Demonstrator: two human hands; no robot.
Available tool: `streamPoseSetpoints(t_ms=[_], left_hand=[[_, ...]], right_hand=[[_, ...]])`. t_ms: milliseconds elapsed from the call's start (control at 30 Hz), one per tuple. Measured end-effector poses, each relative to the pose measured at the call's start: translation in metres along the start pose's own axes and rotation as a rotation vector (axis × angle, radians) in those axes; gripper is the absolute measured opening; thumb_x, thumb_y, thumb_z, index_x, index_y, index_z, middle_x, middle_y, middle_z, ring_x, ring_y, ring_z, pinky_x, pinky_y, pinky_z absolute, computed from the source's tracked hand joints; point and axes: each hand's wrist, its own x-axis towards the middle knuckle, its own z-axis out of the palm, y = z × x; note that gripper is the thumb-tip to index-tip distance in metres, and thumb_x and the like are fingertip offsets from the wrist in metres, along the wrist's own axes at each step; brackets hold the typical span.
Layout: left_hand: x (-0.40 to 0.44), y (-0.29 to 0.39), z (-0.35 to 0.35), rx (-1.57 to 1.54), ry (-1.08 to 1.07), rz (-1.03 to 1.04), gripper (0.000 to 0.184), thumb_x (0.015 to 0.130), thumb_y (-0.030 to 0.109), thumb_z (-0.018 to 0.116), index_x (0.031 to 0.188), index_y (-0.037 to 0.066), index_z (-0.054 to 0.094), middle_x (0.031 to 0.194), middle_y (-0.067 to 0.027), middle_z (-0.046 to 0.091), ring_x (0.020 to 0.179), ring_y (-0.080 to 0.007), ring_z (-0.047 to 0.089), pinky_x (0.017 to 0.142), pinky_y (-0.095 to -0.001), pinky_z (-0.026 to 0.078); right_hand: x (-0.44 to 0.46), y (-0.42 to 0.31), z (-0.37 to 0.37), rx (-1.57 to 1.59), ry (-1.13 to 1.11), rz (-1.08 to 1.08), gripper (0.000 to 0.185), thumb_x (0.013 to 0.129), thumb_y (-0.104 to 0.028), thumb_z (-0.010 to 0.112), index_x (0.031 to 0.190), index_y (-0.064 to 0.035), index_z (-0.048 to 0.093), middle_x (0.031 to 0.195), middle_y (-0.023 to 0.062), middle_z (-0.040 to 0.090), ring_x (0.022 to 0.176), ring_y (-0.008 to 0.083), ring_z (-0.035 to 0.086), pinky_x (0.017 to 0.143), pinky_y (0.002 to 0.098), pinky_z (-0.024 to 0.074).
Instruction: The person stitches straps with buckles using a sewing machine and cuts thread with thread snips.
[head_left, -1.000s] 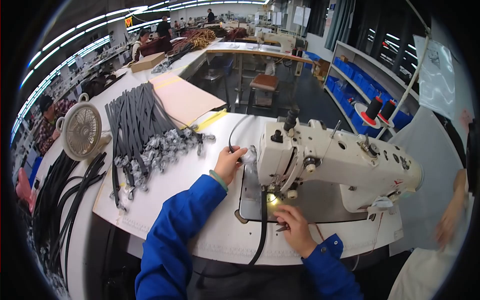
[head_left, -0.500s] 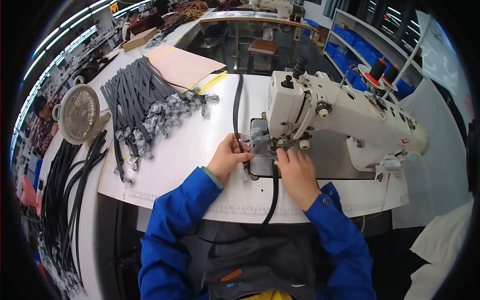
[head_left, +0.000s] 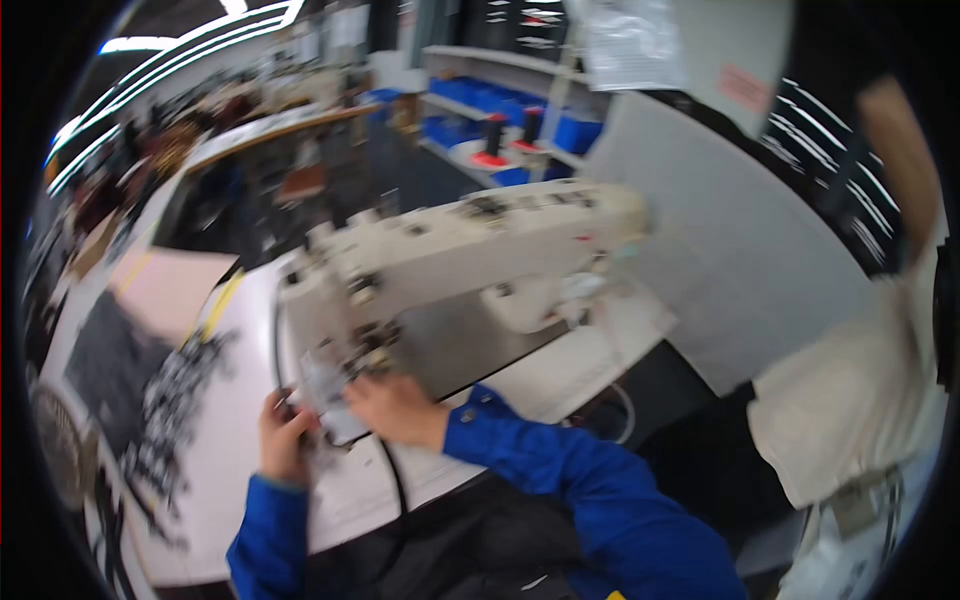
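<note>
Blur softens the whole view. A dark strap (head_left: pixel 278 340) rises from my left hand (head_left: pixel 287 438), whose fingers are closed round it, left of the sewing machine (head_left: pixel 480 243). My right hand (head_left: pixel 398 408) lies just below the needle area, near some clear plastic wrap (head_left: pixel 324 380); its fingertips are smeared, and what they touch cannot be made out. Another length of black strap (head_left: pixel 396 480) hangs from between the hands over the table's front edge.
Grey straps (head_left: pixel 112 365) with plastic-wrapped ends lie on the left of the white table (head_left: pixel 225 480), near a pink sheet (head_left: pixel 178 290) and a fan (head_left: pixel 60 440). Thread spools (head_left: pixel 492 142) stand behind the machine. A person in pale clothing (head_left: pixel 835 390) is at the right.
The view has swung to the right and tilted. My left hand has come down from beside the machine head with the strap, and my right hand has moved up beside it.
</note>
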Motion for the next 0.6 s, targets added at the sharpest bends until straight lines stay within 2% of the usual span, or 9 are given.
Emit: streamPoseSetpoints(t_ms=[67, 167, 200, 233, 267, 367, 533, 567, 600], left_hand=[[0.003, -0.004, 0.000, -0.073, 0.030, 0.002, 0.039, 0.077, -0.001, 0.053, 0.115, -0.001, 0.046, 0.069, -0.0030, 0.053, 0.056, -0.0100, 0.050, 0.049, -0.0217, 0.041], [0.028, -0.031, -0.022, -0.139, 0.026, 0.057, 0.032, 0.086, 0.009, 0.047, 0.117, 0.002, 0.048, 0.061, 0.0008, 0.046, 0.052, -0.0076, 0.044, 0.049, -0.0194, 0.038], [0.010, -0.002, -0.003, -0.182, 0.003, -0.064, 0.014, 0.088, 0.015, 0.046, 0.095, 0.004, 0.050, 0.063, -0.0021, 0.050, 0.054, -0.0107, 0.047, 0.050, -0.0221, 0.039], [-0.013, 0.020, 0.012, -0.212, 0.013, -0.186, 0.025, 0.090, 0.022, 0.046, 0.072, 0.005, 0.052, 0.065, -0.0050, 0.053, 0.056, -0.0137, 0.049, 0.051, -0.0249, 0.040], [-0.006, 0.012, 0.002, -0.200, -0.005, -0.178, 0.021, 0.090, 0.020, 0.045, 0.075, 0.006, 0.051, 0.065, -0.0046, 0.053, 0.056, -0.0143, 0.050, 0.052, -0.0257, 0.040], [0.008, -0.007, -0.026, -0.202, -0.036, -0.157, 0.011, 0.089, 0.016, 0.046, 0.089, 0.006, 0.051, 0.072, -0.0053, 0.055, 0.061, -0.0154, 0.051, 0.054, -0.0269, 0.041], [0.084, -0.080, -0.127, -0.370, -0.087, -0.119, 0.030, 0.088, 0.009, 0.049, 0.117, 0.002, 0.049, 0.087, -0.0080, 0.059, 0.072, -0.0168, 0.054, 0.061, -0.0280, 0.043], [0.007, 0.016, -0.044, -0.047, -0.086, 0.133, 0.029, 0.086, 0.007, 0.052, 0.114, 0.002, 0.053, 0.091, -0.0084, 0.060, 0.075, -0.0178, 0.055, 0.063, -0.0289, 0.044], [0.003, 0.046, -0.053, 0.069, 0.020, 0.132, 0.028, 0.086, 0.006, 0.052, 0.114, 0.002, 0.054, 0.091, -0.0084, 0.060, 0.076, -0.0179, 0.055, 0.063, -0.0287, 0.044]], right_hand=[[-0.020, 0.012, -0.006, 0.178, 0.120, -0.025, 0.013, 0.070, -0.012, 0.058, 0.082, -0.0098, 0.056, 0.073, 0.0039, 0.053, 0.064, 0.0224, 0.058, 0.051, 0.0344, 0.0474], [-0.038, 0.021, -0.028, 0.394, 0.259, -0.332, 0.007, 0.073, -0.009, 0.057, 0.079, -0.0107, 0.054, 0.071, 0.0045, 0.051, 0.058, 0.0227, 0.055, 0.049, 0.0338, 0.0440], [-0.044, 0.019, -0.034, 0.342, 0.198, -0.321, 0.008, 0.075, -0.010, 0.060, 0.080, -0.0085, 0.054, 0.074, 0.0050, 0.050, 0.056, 0.0224, 0.053, 0.048, 0.0338, 0.0425], [-0.049, 0.019, -0.035, 0.421, 0.165, -0.336, 0.012, 0.076, -0.010, 0.062, 0.084, -0.0054, 0.055, 0.076, 0.0059, 0.050, 0.056, 0.0225, 0.054, 0.049, 0.0342, 0.0431], [-0.050, 0.013, -0.037, 0.616, 0.116, -0.269, 0.016, 0.075, -0.011, 0.063, 0.087, -0.0037, 0.056, 0.084, 0.0082, 0.054, 0.066, 0.0241, 0.058, 0.054, 0.0338, 0.0464], [-0.046, 0.003, -0.052, 0.567, 0.169, -0.287, 0.016, 0.075, -0.009, 0.062, 0.088, -0.0043, 0.055, 0.097, 0.0120, 0.054, 0.075, 0.0275, 0.058, 0.061, 0.0376, 0.0491], [-0.047, 0.010, -0.031, 0.619, -0.020, -0.320, 0.017, 0.076, -0.011, 0.062, 0.091, -0.0044, 0.056, 0.108, 0.0110, 0.054, 0.088, 0.0272, 0.057, 0.070, 0.0358, 0.0481], [-0.047, 0.010, -0.033, 0.620, -0.007, -0.324, 0.017, 0.075, -0.010, 0.062, 0.090, -0.0043, 0.057, 0.107, 0.0109, 0.055, 0.089, 0.0269, 0.057, 0.070, 0.0357, 0.0482], [-0.047, 0.009, -0.035, 0.621, 0.005, -0.328, 0.016, 0.075, -0.010, 0.062, 0.090, -0.0043, 0.057, 0.106, 0.0109, 0.055, 0.089, 0.0266, 0.057, 0.070, 0.0356, 0.0482]])
